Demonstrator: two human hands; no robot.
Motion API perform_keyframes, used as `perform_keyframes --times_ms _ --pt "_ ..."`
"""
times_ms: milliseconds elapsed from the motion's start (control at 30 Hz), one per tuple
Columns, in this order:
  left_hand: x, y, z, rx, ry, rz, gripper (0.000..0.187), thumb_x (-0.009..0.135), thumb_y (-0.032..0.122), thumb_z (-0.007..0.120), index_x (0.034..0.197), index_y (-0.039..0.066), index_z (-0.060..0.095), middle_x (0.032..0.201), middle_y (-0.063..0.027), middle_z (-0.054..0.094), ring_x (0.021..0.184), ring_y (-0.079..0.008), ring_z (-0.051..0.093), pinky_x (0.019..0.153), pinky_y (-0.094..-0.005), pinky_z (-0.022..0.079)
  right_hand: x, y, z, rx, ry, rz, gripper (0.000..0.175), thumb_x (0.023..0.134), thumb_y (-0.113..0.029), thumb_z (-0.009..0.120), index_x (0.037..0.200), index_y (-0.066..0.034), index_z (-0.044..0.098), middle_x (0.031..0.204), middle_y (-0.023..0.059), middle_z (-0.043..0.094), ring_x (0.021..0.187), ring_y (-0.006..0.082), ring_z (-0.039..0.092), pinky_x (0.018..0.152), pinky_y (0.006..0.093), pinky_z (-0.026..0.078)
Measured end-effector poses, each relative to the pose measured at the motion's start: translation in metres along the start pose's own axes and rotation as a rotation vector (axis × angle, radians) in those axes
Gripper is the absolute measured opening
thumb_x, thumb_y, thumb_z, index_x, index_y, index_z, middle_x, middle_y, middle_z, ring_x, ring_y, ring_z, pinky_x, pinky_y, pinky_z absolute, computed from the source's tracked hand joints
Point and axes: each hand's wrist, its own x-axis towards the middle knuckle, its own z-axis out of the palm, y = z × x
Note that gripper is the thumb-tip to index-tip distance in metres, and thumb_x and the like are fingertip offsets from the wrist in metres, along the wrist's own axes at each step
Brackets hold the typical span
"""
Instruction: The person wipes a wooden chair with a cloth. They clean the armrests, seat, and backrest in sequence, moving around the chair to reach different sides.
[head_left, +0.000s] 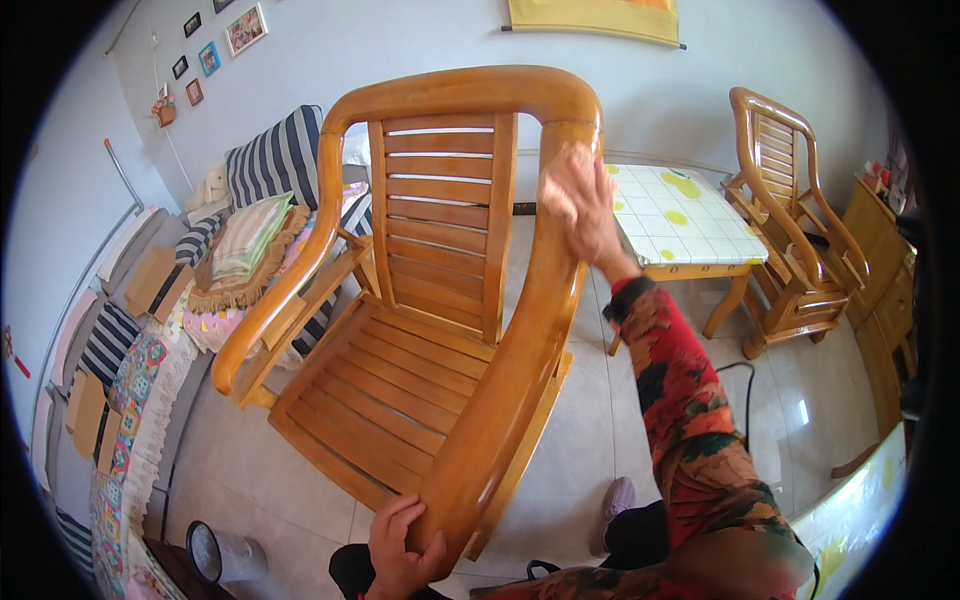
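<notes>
A wooden armchair (435, 206) with a slatted back and seat stands right before me. My right hand (581, 199) lies on the upper part of its curved right armrest, near the corner of the back frame; the fingers look blurred, and whether a cloth is under them cannot be told. Around the front end of the same armrest, at the bottom of the view, my left hand (403, 544) is curled, its fingers and thumb on either side of the wood.
Right of the chair is a small table (675, 217) with a patterned cover, then a second wooden armchair (787, 195) and a cabinet (874, 247). A sofa (187, 390) with striped cushions and cardboard pieces lines the left. A bin (225, 553) stands at lower left.
</notes>
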Motion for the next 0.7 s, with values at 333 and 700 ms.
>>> perform_keyframes --times_ms 333,700 --pt "-0.004 0.003 0.0 0.011 0.005 0.006 0.043 0.076 0.013 0.078 0.116 0.002 0.065 0.12 -0.0186 0.066 0.108 -0.0383 0.065 0.094 -0.0426 0.054 -0.179 -0.182 -0.053 0.54 -0.183 0.312 0.045 0.109 -0.034 0.041 0.147 -0.0134 0.054 0.159 0.0114 0.044 0.155 0.0389 0.021 0.129 0.0544 0.006" --pt "-0.003 0.005 0.0 0.042 -0.032 0.008 0.042 0.079 0.011 0.076 0.118 0.002 0.063 0.122 -0.0199 0.065 0.108 -0.0379 0.065 0.094 -0.0422 0.054 -0.193 -0.273 -0.111 0.758 -0.125 0.476 0.049 0.105 -0.031 0.051 0.149 -0.0111 0.052 0.162 0.0117 0.038 0.155 0.0453 0.015 0.127 0.0577 0.011"
